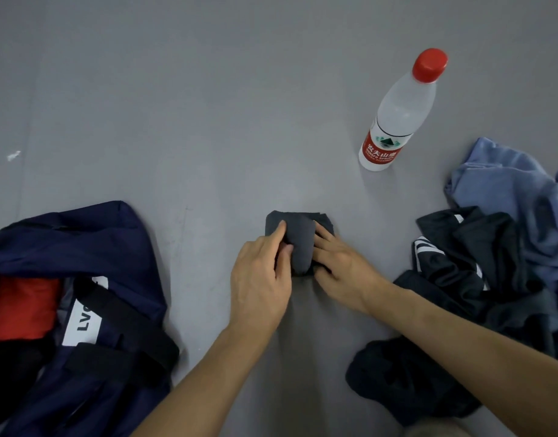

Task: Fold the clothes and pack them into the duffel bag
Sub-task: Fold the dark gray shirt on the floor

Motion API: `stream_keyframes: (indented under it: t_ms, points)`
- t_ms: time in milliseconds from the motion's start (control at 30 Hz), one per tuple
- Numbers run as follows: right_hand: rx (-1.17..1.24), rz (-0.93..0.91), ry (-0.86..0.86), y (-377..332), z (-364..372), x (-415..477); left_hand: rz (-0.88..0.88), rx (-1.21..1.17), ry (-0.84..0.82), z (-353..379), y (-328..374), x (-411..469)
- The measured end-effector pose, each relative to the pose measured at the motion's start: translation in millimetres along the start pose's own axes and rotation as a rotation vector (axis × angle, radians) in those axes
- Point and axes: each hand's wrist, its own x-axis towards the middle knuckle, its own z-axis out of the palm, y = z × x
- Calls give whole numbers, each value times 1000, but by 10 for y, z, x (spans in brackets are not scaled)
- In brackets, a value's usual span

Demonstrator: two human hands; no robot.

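Soft even light, faint shadows, edges warped

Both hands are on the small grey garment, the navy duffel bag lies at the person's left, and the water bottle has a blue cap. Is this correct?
No. In the head view the water bottle has a red cap, not blue. The rest holds: the left hand and right hand are on the small grey garment, and the navy duffel bag lies at the person's left.
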Motion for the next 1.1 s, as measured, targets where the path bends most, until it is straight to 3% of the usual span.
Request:
stream_keyframes:
  t_ms: [67, 200, 267, 333, 433, 500, 567, 600, 700, 833, 900, 1033, 1100]
  points:
    - [131, 133, 152, -71, -71, -41, -33, -18, -22, 55, 83, 62]
    - [355, 618, 484, -119, -186, -108, 28, 51, -61, 247, 230, 148]
    - [508, 715, 460, -81, -240, -84, 83, 129, -87, 352, 246, 166]
    - [591, 702, 323, -25, -225, -58, 89, 65, -93, 369, 258, 161]
    - [499, 690, 226, 67, -177, 32, -20, -174, -47, 257, 193, 200]
    - [487, 670, 196, 105, -162, 83, -310, -372, -51, 144, 105, 278]
    - [569, 663, 163, 50, -155, 112, -672, -676, -217, 39, 120, 354]
    - [613, 658, 132, -10, -152, 128, -737, -754, -289, -23, 114, 363]
    - [641, 577, 51, -370, -230, 300, -697, -749, -355, -459, 103, 484]
    - [745, 385, -123, -1356, -372, 850, -641, -735, -384, -1685, -145, 636]
    - [782, 293, -208, -1988, -378, 1149, -571, -715, -299, -2350, -283, 573]
    - [500, 102, -481, -3034, -145, 1599, -474, -611, -62, -3356, -692, 183]
    - [430, 101, -550, -3324, 67, 1754, -500, -611, 26, -3587, -978, -62]
